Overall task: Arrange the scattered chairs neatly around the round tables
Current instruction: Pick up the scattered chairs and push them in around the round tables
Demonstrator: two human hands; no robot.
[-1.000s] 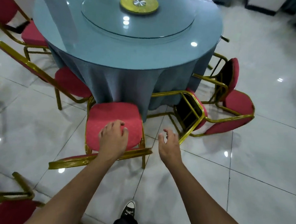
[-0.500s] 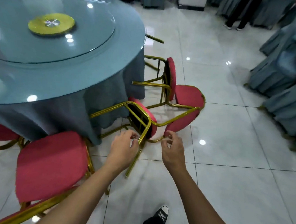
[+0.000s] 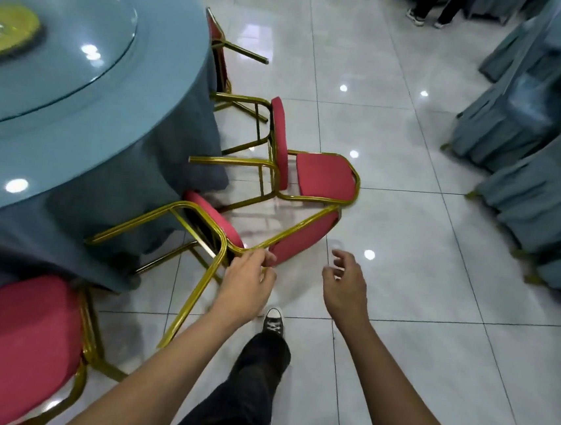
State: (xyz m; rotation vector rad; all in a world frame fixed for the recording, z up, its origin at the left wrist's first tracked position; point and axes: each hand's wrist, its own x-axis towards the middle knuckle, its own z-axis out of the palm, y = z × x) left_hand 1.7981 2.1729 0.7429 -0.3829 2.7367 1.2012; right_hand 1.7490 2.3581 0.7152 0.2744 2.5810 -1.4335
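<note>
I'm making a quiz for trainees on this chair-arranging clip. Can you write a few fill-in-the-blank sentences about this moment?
1. The left hand grips the ____ frame of a tipped chair.
2. The right hand holds ____.
3. The chairs' cushions are ____ in colour.
4. The round table is covered with a ____ cloth.

Missing words: gold; nothing; red; blue

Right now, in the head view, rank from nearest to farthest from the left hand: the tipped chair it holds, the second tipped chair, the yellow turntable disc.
1. Tipped chair: frame in the left hand.
2. Second tipped chair: just beyond, ahead.
3. Yellow turntable disc: far left, on the round table.
</note>
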